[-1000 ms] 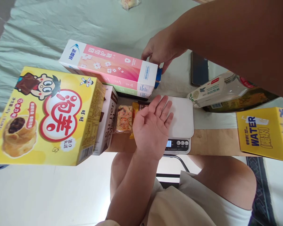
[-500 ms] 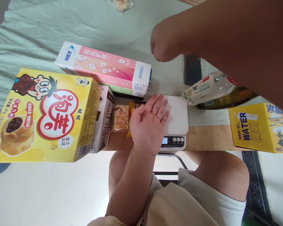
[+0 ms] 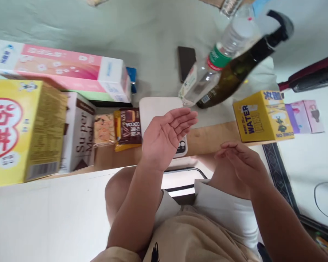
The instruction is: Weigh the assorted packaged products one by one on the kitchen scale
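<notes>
My left hand (image 3: 166,138) is turned palm up with its fingers stretched out, nothing in it. It hovers over the front of a white kitchen scale (image 3: 158,106), hiding part of its platform and controls. Above my right thigh, my right hand (image 3: 243,163) has loosely bent fingers, and no object shows in it. Left of the scale lie a dark cocoa snack packet (image 3: 130,125) and a clear-wrapped nutty snack (image 3: 104,129). Beyond my left fingertips stand a clear plastic bottle (image 3: 205,82) and a dark green pump bottle (image 3: 229,80).
On the left are a yellow snack box (image 3: 47,127), a "Super Meal" box (image 3: 80,134) and a pink-and-white box (image 3: 71,69). A black phone-like slab (image 3: 186,62) lies behind the scale. Rightward are a yellow "WATER" box (image 3: 251,116) and a purple-pink box (image 3: 303,116).
My right hand has come back from over the far table to above my right thigh. The view has shifted rightward. My left hand stays palm up by the scale.
</notes>
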Demonstrator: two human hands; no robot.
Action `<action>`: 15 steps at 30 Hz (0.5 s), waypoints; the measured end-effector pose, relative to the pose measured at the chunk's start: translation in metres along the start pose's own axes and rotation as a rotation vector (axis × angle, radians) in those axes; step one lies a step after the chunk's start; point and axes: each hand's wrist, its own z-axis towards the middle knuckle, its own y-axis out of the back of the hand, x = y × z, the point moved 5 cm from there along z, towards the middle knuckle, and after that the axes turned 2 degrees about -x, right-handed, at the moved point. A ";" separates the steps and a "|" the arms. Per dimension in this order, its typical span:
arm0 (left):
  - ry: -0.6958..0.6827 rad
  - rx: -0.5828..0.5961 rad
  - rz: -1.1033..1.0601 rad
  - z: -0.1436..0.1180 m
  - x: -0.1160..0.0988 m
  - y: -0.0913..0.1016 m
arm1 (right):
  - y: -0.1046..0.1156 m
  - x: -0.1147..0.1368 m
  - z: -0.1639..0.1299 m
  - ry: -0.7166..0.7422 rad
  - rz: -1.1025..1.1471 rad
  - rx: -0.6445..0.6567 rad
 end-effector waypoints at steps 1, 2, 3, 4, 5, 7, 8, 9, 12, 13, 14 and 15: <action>0.025 0.013 0.029 0.003 0.013 -0.008 | 0.012 -0.011 -0.003 -0.013 0.028 -0.033; 0.055 0.026 0.058 0.006 0.028 -0.017 | 0.025 -0.021 -0.007 -0.013 0.052 -0.060; 0.091 0.044 0.088 0.009 0.044 -0.026 | 0.038 -0.029 -0.010 -0.007 0.071 -0.086; 0.131 0.070 0.118 0.012 0.060 -0.034 | 0.052 -0.037 -0.013 0.000 0.084 -0.120; 0.168 0.099 0.148 0.014 0.077 -0.043 | 0.065 -0.045 -0.016 0.004 0.090 -0.163; 0.213 0.157 0.220 0.019 0.108 -0.057 | 0.089 -0.062 -0.019 0.011 0.095 -0.259; 0.214 0.172 0.266 0.022 0.121 -0.062 | 0.100 -0.070 -0.020 0.015 0.095 -0.320; 0.207 0.175 0.311 0.026 0.132 -0.066 | 0.110 -0.079 -0.019 0.024 0.095 -0.390; 0.140 0.153 0.460 0.040 0.156 -0.075 | 0.133 -0.100 -0.010 0.057 0.120 -0.581; 0.108 0.152 0.502 0.045 0.161 -0.079 | 0.137 -0.104 -0.005 0.070 0.131 -0.611; 0.071 0.158 0.536 0.050 0.165 -0.082 | 0.139 -0.106 0.000 0.084 0.137 -0.617; 0.028 0.169 0.566 0.054 0.168 -0.086 | 0.139 -0.105 0.006 0.099 0.135 -0.600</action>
